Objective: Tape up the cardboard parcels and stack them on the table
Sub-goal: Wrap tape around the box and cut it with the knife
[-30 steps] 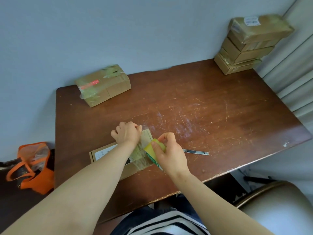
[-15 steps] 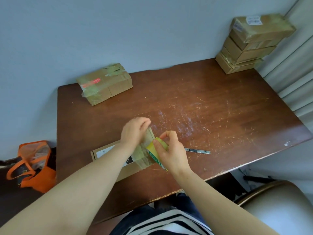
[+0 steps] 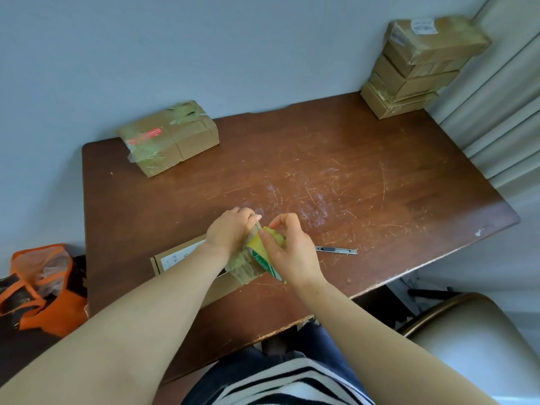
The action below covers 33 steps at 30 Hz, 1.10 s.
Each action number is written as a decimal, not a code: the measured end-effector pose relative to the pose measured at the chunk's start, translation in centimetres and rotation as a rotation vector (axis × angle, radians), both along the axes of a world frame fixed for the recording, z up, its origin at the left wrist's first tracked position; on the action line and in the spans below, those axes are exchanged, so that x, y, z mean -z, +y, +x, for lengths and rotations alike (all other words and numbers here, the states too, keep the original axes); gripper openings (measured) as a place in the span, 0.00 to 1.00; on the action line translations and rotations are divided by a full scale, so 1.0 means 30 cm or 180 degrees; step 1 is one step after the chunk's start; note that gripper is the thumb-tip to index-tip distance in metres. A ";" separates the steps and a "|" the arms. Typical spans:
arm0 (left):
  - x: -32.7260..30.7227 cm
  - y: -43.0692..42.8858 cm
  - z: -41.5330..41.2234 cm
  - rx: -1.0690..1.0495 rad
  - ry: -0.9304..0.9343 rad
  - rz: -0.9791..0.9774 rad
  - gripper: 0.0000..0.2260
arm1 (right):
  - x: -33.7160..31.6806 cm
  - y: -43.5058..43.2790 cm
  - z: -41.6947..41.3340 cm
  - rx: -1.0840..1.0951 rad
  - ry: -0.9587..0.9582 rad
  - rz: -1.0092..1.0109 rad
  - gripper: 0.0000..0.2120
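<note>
"Brown desk (image 3: 380, 200), all scratched, by a pale wall. Where is the box being taped?"

"Near the front edge, lying flat under both arms. That is the parcel (image 3: 181, 258). On the left hand (image 3: 230, 232) the grip pinches the tape strip (image 3: 244, 267) right by the roll. On the right hand (image 3: 292, 252) the grip is curled round the tape roll (image 3: 263, 249), just over the parcel's right end."

"What could go wrong?"

"If the strip goes slack it could fold and stick to itself, or to a finger. If the roll gets pulled to one side, the tape could land crooked. And the knife (image 3: 336, 249) lies just beside the right hand — a grab without looking could nick a finger, I think."

"How many of each thing?"

"Six parcels in all: this one, the lone parcel (image 3: 169, 135) at the far left, and four in the stack (image 3: 415, 68) at the far right corner. One roll, one knife, one orange bag (image 3: 43, 287) on the floor, one chair (image 3: 467, 346). The stack's top box sits a bit crooked — a hard bump might tip it."
</note>
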<state>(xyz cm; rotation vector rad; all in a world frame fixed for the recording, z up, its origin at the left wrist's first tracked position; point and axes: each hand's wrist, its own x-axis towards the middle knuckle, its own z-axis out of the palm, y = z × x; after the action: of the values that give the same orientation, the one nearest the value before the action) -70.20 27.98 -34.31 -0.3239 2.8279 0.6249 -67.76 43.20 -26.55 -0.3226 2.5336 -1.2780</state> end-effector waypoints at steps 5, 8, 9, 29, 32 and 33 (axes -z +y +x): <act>-0.003 0.027 0.065 0.0270 0.0106 -0.1034 0.25 | 0.009 -0.007 -0.011 -0.0091 0.0028 0.0104 0.10; -0.027 0.037 0.077 0.0127 0.0115 -0.1031 0.25 | 0.016 -0.006 -0.024 -0.0166 -0.0015 0.0151 0.11; -0.039 0.036 0.093 0.0059 0.0091 -0.0902 0.26 | 0.017 -0.003 -0.027 -0.0188 -0.0030 0.0150 0.11; -0.054 0.124 0.264 -0.0003 -0.0223 -0.0383 0.55 | 0.055 0.267 0.116 -0.0959 -0.0335 0.0703 0.12; -0.059 0.125 0.261 0.0048 -0.0288 -0.0359 0.53 | 0.074 0.233 0.093 -0.1159 -0.0528 0.1150 0.18; -0.059 0.124 0.258 0.0089 -0.0342 -0.0396 0.51 | 0.079 0.216 0.085 -0.1192 -0.0578 0.1298 0.19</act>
<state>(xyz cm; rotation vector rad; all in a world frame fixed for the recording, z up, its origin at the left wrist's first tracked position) -62.46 31.68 -32.54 -0.3286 2.7683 0.4140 -65.19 49.69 -28.91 -0.5282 2.3581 -0.6089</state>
